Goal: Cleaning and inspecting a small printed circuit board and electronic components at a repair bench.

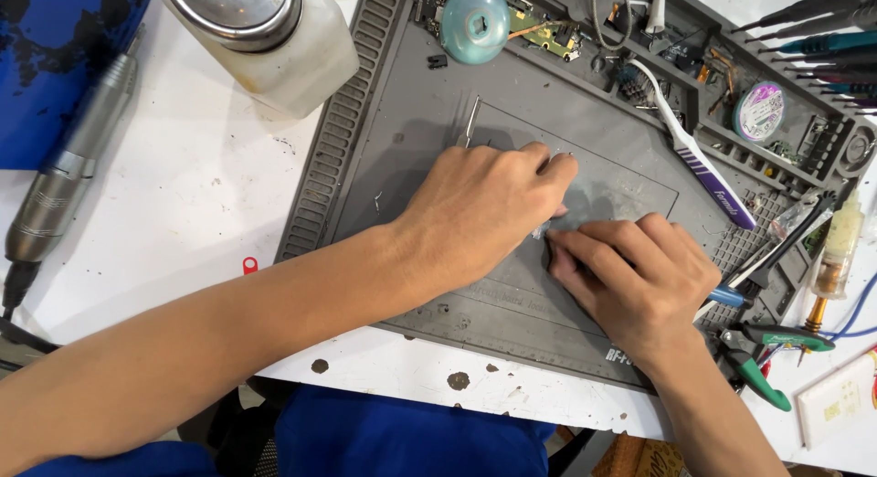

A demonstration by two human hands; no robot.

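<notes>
White bench carries a grey mat. On it the left hand is curled round a thin metal tool whose end juts toward 12 o'clock; the right hand lies at its 4 o'clock, fingers bent and pressed flat on a small pale part between the hands — mid-mat. It looks like fine scraping or prying, mid-step; continuing calls for steady pinning and light tool pressure. Toothbrush lies at 2 o'clock, pliers at 4.
</notes>
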